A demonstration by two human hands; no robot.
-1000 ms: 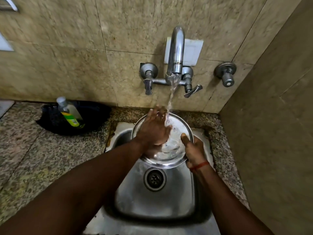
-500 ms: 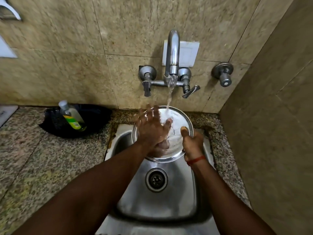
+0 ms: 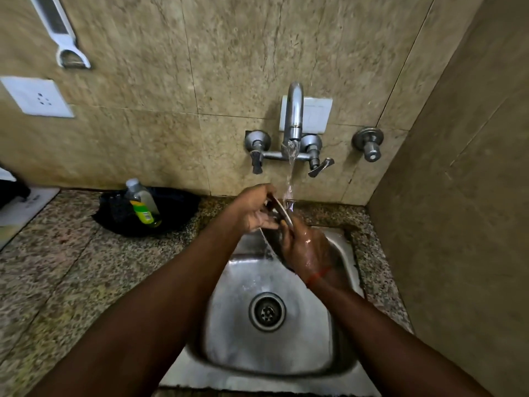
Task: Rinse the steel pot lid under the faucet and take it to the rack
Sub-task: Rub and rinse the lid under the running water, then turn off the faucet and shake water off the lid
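The steel pot lid (image 3: 282, 212) stands almost on edge over the back of the steel sink (image 3: 289, 356), seen as a thin tilted rim between my hands. My left hand (image 3: 254, 209) grips its upper left side. My right hand (image 3: 306, 247), wet, with a red thread at the wrist, holds its right face and hides most of it. Water runs from the wall faucet (image 3: 294, 116) onto the lid's top edge and streams off it into the sink. No rack is in view.
A soap bottle (image 3: 143, 203) leans in a black bowl (image 3: 177, 209) on the granite counter left of the sink. A tiled side wall (image 3: 458, 224) closes the right. A wall tap (image 3: 369, 144), a socket (image 3: 38, 97) and a hanging peeler (image 3: 61, 32) are on the back wall.
The lid has turned from lying face-up under the stream to standing nearly on edge. My right hand moved from its rim onto its face, and the view tilted upward.
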